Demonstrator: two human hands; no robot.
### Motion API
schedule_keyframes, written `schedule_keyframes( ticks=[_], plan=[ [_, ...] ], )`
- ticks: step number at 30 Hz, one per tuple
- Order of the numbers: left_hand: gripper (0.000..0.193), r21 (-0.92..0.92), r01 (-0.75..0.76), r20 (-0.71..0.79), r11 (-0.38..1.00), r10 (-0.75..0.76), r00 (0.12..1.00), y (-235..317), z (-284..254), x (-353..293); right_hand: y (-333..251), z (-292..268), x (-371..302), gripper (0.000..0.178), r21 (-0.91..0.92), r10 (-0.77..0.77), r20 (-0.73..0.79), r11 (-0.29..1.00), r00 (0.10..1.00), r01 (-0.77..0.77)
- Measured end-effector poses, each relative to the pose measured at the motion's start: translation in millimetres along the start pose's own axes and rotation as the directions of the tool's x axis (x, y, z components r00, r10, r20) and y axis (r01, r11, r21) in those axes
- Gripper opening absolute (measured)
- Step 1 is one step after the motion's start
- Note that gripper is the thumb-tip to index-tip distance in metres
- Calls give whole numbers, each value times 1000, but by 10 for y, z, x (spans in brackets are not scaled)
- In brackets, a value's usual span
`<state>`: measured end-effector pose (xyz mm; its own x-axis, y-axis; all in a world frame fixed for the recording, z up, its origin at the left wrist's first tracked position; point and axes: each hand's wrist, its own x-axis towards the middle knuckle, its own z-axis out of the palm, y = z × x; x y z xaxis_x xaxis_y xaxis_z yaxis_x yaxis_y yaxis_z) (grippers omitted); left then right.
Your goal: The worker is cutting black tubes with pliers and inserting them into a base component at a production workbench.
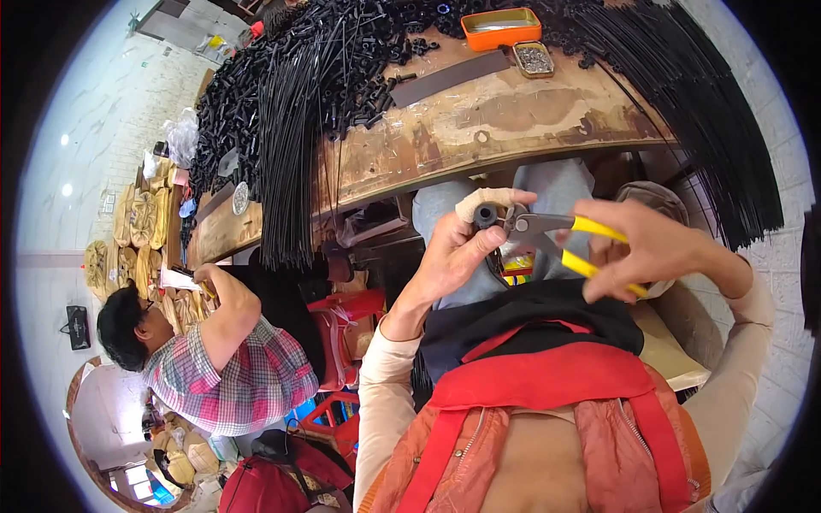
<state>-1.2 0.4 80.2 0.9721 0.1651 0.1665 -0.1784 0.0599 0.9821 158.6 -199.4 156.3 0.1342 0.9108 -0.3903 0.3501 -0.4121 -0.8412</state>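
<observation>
In front of my lap, my left hand [462, 256] is closed around a short black tubular part [485, 215], with its round hollow end toward me. Beige tape wraps one finger of that hand. My right hand [654, 244] grips pliers [540, 224] by their yellow handles, which are spread apart. The metal jaws of the pliers are right beside the black part, close to my left fingertips. Whether the jaws touch the part or pinch anything small cannot be made out.
Ahead stands a worn wooden workbench [462, 141] with a heap of black tubular parts [231, 111]. Bundles of thin black rods [286, 162] overhang its edge. An orange tin [501, 29], a dish of small metal pieces [534, 60] and a dark flat strip [451, 78] lie there. A co-worker [235, 368] sits left.
</observation>
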Motion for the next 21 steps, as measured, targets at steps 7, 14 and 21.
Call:
schedule_keyframes(
  ticks=[7, 14, 21],
  plan=[
    [59, 9, 3, -114, 1000, -2, 994, -7, -2, -13, 197, 210, 169, 42, -780, -732, -311, 561, 606, 278],
    [63, -18, -10, 107, 1000, 11, 994, -65, -176, -12, 506, 238, 281, 40, 667, -169, 451, 716, 876, -205],
    [49, 78, -33, -16, 996, 35, 999, -72, -53, -64, 435, 237, 321, 30, -460, -489, -290, 825, 823, 328]
  ],
)
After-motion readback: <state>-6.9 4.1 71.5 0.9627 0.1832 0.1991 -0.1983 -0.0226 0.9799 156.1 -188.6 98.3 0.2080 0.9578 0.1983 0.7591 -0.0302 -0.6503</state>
